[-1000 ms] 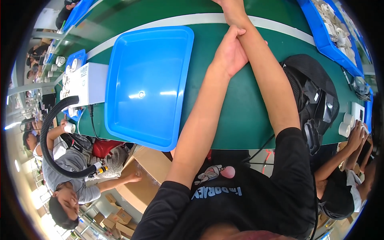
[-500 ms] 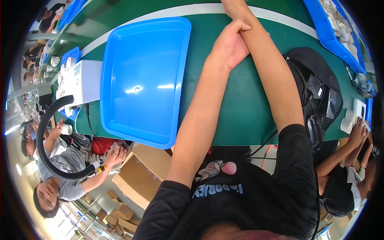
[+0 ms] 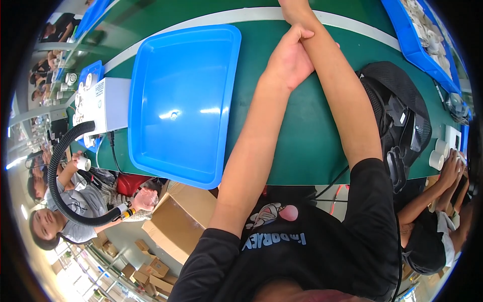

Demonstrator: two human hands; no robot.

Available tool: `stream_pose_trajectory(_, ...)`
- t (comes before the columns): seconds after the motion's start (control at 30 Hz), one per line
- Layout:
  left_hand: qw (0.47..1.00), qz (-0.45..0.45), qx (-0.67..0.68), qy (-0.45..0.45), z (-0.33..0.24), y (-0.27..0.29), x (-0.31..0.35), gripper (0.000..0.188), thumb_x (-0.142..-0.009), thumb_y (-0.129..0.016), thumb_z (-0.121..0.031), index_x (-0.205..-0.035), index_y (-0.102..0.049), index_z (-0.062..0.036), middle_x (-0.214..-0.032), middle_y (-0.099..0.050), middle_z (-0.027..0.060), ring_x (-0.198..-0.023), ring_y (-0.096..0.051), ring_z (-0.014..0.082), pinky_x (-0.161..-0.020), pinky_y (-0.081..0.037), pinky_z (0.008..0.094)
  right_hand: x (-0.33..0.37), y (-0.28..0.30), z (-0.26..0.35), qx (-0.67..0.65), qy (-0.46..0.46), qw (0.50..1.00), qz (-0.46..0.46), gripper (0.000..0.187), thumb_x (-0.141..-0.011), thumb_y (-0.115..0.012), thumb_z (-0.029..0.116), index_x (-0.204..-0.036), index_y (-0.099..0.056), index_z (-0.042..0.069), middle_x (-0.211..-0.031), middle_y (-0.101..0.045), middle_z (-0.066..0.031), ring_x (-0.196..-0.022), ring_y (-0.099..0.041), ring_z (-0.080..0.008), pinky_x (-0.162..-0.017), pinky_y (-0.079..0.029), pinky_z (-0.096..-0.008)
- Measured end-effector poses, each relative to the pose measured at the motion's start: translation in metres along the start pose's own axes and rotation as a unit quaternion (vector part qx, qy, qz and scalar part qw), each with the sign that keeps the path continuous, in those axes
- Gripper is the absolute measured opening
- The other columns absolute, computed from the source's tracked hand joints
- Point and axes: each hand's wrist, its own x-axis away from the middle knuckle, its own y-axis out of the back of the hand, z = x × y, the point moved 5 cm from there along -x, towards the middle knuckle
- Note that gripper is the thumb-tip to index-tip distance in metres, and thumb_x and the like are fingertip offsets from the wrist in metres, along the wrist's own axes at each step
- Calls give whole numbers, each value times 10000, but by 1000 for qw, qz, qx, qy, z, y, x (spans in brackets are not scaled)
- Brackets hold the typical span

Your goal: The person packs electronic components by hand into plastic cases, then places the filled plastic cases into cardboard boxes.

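Observation:
My left hand point(image 3: 291, 58) is wrapped around my right forearm point(image 3: 338, 80) just below the wrist, its thumb lying across the top. The far fingers go out of sight behind the forearm. Of my right hand point(image 3: 292, 7), only the part by the wrist shows at the upper edge; its fingers are out of the picture. Both arms rest over the green table point(image 3: 302, 143). To the left of my left forearm lies a shallow blue tray point(image 3: 176, 70) with nothing in it. A black mesh backpack point(image 3: 402, 95) sits right beside my right arm.
A white box point(image 3: 108, 105) with a black flexible hose point(image 3: 56, 156) stands left of the tray. Blue bins point(image 3: 422, 55) of white parts line the far right. An open carton point(image 3: 178, 219) is below the table edge. Co-workers point(image 3: 75, 204) sit at both sides.
My hands keep the same hold. The view has shifted very slightly. At the left, the co-worker in grey has shifted, with head and near hand in slightly different places.

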Motion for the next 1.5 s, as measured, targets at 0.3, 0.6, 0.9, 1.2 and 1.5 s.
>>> stream_pose_trajectory(0.3, 999, 46, 0, 9, 0, -1, 0, 385, -820, -522, -124, -1145, -492, 80, -1111, -589, 226, -1105, -579, 385, -1047, -428, 505, -3, 2, -2, -1, -7, 1000, -13, 411, -922, -667, 196, -1233, -523, -31, -1085, -646, -126, -974, -646, -196, -845, -530, -308)
stream_pose_trajectory(0.6, 995, 60, -76, -26, -3, 1, -9, 374, -867, -535, -213, -1117, -494, 63, -1063, -603, 215, -1047, -605, 377, -999, -463, 513, -15, 7, 10, 91, 77, 992, -29, 409, -910, -671, 148, -1238, -513, -37, -1085, -640, -121, -979, -621, -187, -868, -497, -301)
stream_pose_trajectory(0.9, 997, 54, 52, 25, 5, 11, -4, 361, -843, -508, -179, -1115, -503, 58, -1091, -607, 179, -1082, -589, 347, -1008, -470, 473, -1, 27, 24, 332, 243, 889, -201, 510, -837, -745, 190, -1262, -529, 8, -1192, -573, -180, -1064, -574, -308, -918, -467, -372)
stream_pose_trajectory(1.2, 993, 62, 103, 7, -5, 19, -7, 394, -896, -465, -291, -1090, -536, 44, -1086, -609, 162, -1048, -599, 320, -981, -473, 471, 0, 12, -4, 487, 68, 857, -156, 758, -806, -735, 247, -1419, -362, 3, -1311, -466, -287, -1187, -505, -448, -997, -440, -463)
stream_pose_trajectory(1.5, 987, 123, 101, 38, 15, 7, 52, 356, -850, -448, -208, -1061, -553, 58, -1029, -630, 184, -1021, -611, 329, -988, -470, 454, 57, 16, 7, 524, 103, 832, -150, 686, -854, -686, 303, -1331, -403, -101, -1286, -454, -331, -1167, -488, -471, -1003, -418, -485)
